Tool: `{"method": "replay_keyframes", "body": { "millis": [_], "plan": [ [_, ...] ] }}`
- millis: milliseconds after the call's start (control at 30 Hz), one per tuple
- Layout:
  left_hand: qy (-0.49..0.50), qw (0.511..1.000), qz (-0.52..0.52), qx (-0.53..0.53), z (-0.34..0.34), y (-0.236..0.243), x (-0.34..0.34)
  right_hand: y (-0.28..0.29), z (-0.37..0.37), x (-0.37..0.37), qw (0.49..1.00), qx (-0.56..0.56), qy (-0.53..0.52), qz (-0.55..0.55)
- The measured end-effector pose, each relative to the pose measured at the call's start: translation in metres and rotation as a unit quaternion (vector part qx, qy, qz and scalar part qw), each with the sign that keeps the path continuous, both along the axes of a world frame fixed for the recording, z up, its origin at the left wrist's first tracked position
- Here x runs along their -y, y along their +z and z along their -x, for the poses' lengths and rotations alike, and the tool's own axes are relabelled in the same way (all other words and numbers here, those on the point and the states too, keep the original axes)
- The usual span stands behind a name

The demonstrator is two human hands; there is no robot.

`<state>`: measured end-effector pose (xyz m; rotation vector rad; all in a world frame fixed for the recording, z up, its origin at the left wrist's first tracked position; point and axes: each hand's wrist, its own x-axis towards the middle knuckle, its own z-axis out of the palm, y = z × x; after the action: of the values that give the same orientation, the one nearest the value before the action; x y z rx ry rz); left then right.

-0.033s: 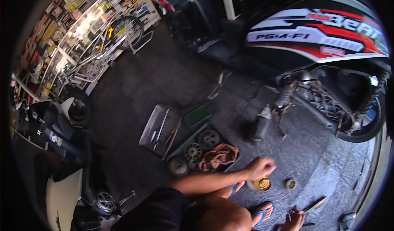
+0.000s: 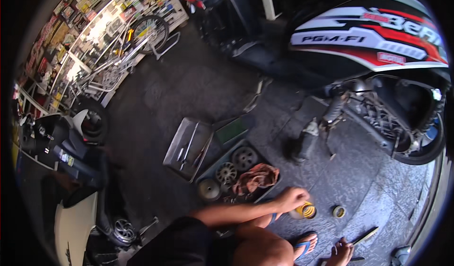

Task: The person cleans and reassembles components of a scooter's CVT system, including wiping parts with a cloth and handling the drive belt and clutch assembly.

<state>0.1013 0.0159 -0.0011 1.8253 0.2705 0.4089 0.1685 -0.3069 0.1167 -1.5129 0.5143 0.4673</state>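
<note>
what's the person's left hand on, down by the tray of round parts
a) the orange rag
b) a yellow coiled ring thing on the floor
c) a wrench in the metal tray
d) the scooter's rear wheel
b: the left hand rests at the yellow coiled ring on the floor, just right of the orange rag in the parts tray.

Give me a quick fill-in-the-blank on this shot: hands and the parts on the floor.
1. The left hand rests on a small round part with ____ coils.
2. The right hand is at the ____ edge of the picture.
3. The reddish-brown rag lies in a dark tray beside round ____ parts.

Missing: yellow; lower; metal
</note>
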Motion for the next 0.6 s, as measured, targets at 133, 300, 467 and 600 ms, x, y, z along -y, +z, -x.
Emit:
{"method": "replay_keyframes", "body": {
  "millis": [133, 300, 467, 600],
  "plan": [
    [0.111, 0.946, -0.039, -0.302, 0.166, 0.003, -0.01, 0.007, 0.0, -0.023, 0.995, 0.02, 0.074, 0.056],
    [0.253, 0.895, -0.042, -0.366, 0.253, 0.018, -0.012, -0.018, -0.014, 0.0, 0.933, 0.139, 0.262, 0.204],
    [0.344, 0.874, -0.212, -0.271, 0.272, -0.016, -0.067, -0.024, -0.013, 0.007, 0.946, 0.106, 0.247, 0.183],
    [0.327, 0.856, -0.265, -0.3, 0.27, -0.02, -0.1, -0.011, -0.009, -0.023, 0.992, -0.004, 0.075, 0.103]
  ]
}}
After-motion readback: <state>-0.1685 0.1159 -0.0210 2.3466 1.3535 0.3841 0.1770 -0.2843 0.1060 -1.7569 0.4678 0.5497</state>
